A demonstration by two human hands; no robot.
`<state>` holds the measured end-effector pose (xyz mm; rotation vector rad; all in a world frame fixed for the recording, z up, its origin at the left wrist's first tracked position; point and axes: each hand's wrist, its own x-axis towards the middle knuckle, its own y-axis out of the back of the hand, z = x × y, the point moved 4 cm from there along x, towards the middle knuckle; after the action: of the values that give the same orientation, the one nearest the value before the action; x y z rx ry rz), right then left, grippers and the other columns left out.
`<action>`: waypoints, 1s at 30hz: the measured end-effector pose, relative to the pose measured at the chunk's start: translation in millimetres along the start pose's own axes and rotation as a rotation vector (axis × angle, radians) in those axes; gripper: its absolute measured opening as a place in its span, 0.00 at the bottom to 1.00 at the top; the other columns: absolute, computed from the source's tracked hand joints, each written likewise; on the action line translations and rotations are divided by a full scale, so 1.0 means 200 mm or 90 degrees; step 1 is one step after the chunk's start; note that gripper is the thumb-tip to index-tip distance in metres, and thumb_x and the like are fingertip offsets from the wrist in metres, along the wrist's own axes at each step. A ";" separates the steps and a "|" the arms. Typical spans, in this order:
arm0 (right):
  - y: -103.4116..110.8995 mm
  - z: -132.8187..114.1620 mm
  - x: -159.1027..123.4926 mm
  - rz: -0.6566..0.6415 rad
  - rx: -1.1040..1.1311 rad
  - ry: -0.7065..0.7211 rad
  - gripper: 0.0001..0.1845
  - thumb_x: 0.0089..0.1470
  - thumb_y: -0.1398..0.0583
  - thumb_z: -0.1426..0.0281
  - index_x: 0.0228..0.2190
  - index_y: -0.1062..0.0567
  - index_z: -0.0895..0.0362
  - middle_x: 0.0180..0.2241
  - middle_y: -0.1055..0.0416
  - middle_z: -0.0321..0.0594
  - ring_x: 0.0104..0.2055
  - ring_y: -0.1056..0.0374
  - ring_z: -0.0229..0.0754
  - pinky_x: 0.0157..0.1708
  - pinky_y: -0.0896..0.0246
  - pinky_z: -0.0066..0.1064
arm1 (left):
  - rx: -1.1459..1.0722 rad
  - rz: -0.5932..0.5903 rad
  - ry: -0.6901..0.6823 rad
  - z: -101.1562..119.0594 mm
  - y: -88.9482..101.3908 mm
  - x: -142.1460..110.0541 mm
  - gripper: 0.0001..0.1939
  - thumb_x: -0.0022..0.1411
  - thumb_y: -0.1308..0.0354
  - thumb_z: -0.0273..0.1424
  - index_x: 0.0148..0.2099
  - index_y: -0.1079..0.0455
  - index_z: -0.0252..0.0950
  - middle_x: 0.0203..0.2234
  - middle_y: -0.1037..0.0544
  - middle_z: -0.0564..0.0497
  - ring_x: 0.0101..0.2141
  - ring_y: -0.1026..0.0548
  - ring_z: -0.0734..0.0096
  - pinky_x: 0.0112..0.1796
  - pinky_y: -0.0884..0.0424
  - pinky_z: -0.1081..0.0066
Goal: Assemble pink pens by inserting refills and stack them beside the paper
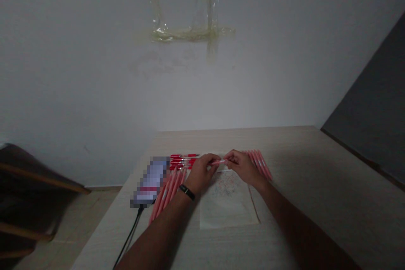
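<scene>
Above the top edge of a pale sheet of paper (229, 213), my left hand (204, 173) and my right hand (242, 166) meet, fingers pinched on a short pink pen (219, 162) held crosswise between them. The fingers cover much of it, so its full shape is hidden. Dark and reddish specks are scattered over the upper part of the paper. Close to my left hand lie several red pens with clear barrels (182, 161) and a row of long pink pens (167, 192). Another row of pink pens (261, 164) lies just beyond my right hand.
A pixelated phone (152, 183) with a dark cable (131, 232) lies on the left of the wooden table (316, 202). Behind the table rises a grey wall (268, 84) with strips of clear tape (183, 35). Dark furniture (28, 177) stands on the floor at left.
</scene>
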<state>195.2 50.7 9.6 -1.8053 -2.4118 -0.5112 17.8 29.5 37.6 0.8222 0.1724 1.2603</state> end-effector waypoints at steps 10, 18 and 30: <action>-0.07 0.08 -0.02 -0.081 0.104 -0.074 0.19 0.52 0.34 0.56 0.37 0.26 0.57 0.27 0.27 0.35 0.27 0.29 0.37 0.26 0.37 0.28 | -0.056 0.059 0.036 0.01 0.02 0.00 0.12 0.62 0.41 0.34 0.46 0.29 0.36 0.30 0.22 0.52 0.29 0.28 0.72 0.31 0.34 0.73; -0.07 0.08 -0.03 -0.095 0.115 -0.097 0.18 0.50 0.33 0.58 0.38 0.27 0.57 0.26 0.26 0.34 0.26 0.27 0.38 0.26 0.36 0.28 | -0.095 0.060 0.032 0.00 0.02 0.00 0.15 0.64 0.42 0.37 0.51 0.31 0.37 0.31 0.23 0.53 0.29 0.28 0.72 0.31 0.34 0.74; -0.02 0.08 -0.02 -0.011 0.032 -0.080 0.14 0.52 0.35 0.60 0.33 0.28 0.57 0.24 0.26 0.35 0.25 0.27 0.38 0.25 0.34 0.28 | -0.037 0.089 0.026 -0.01 0.03 0.00 0.04 0.60 0.42 0.31 0.35 0.32 0.35 0.26 0.27 0.55 0.28 0.32 0.74 0.30 0.39 0.74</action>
<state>194.3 51.5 -7.2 -1.8504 -2.4979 -0.3452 11.3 31.4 39.9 0.7693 0.1125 1.4073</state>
